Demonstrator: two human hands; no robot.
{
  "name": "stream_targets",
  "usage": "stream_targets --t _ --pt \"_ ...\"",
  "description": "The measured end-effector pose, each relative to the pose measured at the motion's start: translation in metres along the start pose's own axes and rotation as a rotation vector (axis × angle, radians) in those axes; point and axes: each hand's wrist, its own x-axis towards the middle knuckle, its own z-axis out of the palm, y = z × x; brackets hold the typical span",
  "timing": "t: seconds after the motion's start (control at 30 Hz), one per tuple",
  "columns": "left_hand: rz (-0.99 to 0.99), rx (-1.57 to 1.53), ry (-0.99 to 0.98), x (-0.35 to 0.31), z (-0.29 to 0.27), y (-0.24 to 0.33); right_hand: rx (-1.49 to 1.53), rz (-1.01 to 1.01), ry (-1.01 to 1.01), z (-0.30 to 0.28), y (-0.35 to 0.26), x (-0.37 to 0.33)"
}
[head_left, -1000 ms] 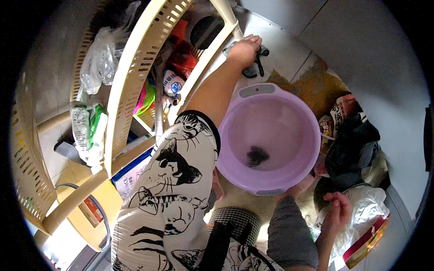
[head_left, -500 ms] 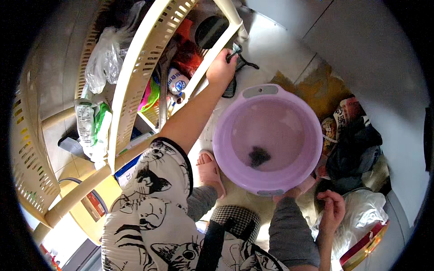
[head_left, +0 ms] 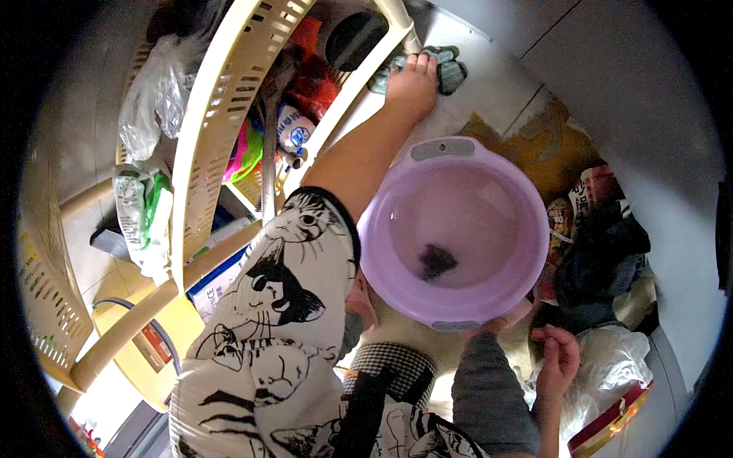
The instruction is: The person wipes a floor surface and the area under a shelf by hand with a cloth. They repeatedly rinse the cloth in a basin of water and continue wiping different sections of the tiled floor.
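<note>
Grey-green bundle (head_left: 451, 75) lies beneath the left hand (head_left: 413, 85).

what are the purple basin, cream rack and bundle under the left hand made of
Purple basin: likely smooth, semi-gloss plastic, by its moulded rim.
Cream rack: probably satin plastic, given its slotted panels.
Grey-green bundle under the left hand: perhaps matt cloth, from its lumpy folds.

We see a beige slotted plastic shelving rack (head_left: 220, 141) on the left, a plain grey panel (head_left: 649, 114) on the right, and pale floor tiles (head_left: 496, 80) with a brown stain (head_left: 573, 141); bright light (head_left: 118, 404) glares at lower left.
</note>
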Motion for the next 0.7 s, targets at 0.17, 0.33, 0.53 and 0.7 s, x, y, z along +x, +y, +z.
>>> stream_targets --t 0.17,0.33,0.53,0.7 --pt "-0.047 -0.003 -0.204 -0.014 -0.009 0.009 -0.037 -0.028 0.011 -0.003 -0.007 0.0" --pt "-0.056 0.09 -0.069 -0.037 0.008 -0.015 -0.025 -0.055 -0.037 0.005 -0.001 0.007" --pt "-0.101 0.046 -0.167 -0.01 -0.009 0.002 0.028 -0.051 -0.07 -0.002 0.002 0.0" --pt "0.026 0.018 -0.387 -0.058 -0.014 -0.016 0.021 -0.047 -0.046 0.003 -0.008 0.003"
